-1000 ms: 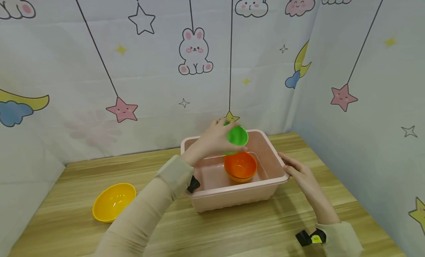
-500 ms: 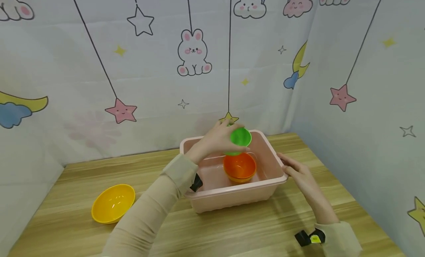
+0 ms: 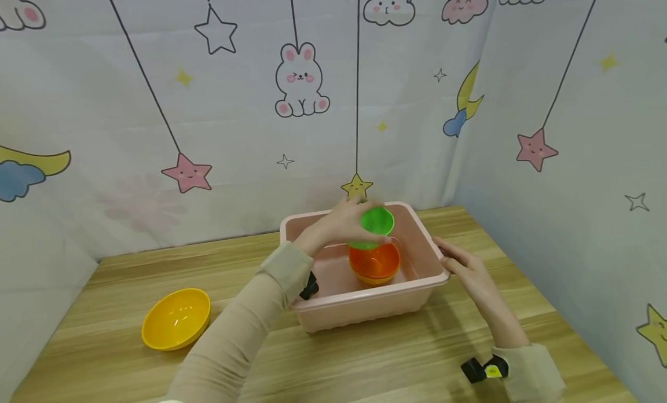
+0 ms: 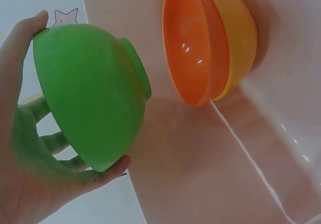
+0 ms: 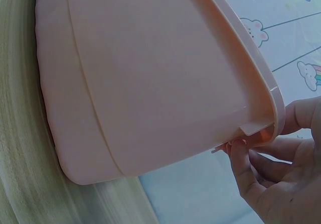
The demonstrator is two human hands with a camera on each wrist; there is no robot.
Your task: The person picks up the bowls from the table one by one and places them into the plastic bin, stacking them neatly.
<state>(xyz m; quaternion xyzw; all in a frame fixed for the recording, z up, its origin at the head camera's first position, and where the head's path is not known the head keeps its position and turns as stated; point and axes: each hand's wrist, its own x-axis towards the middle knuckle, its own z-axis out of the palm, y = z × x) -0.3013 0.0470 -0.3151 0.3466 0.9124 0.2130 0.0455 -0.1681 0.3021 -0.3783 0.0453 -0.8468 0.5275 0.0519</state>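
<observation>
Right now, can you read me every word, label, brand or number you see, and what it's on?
None can be read.
Yellow label on the black device at the right cuff: too small and blurred.
Green bowl, orange bowl, pink tub: no lettering shows.
Wall: drawings only.

"What sort of place is this?"

"A small screened corner. A white cloth (image 3: 239,107) with a nursery print rises behind a wood-grain table (image 3: 344,362) and along its left and right sides."

"Cloth, not painted wall?"

"It creases, and it ripples near the right-hand corner."

"What's printed on it?"

"A winking bunny (image 3: 301,81), a smiling pink star (image 3: 189,173), a moon (image 3: 54,161) with a blue cloud."

"A child's room, then?"

"The print suits one, and the pink tub (image 3: 359,314) is household ware. But with the black device (image 3: 473,370) at the right cuff (image 3: 534,371), it looks more like a recording booth. Home or studio around it, I can't tell."
</observation>
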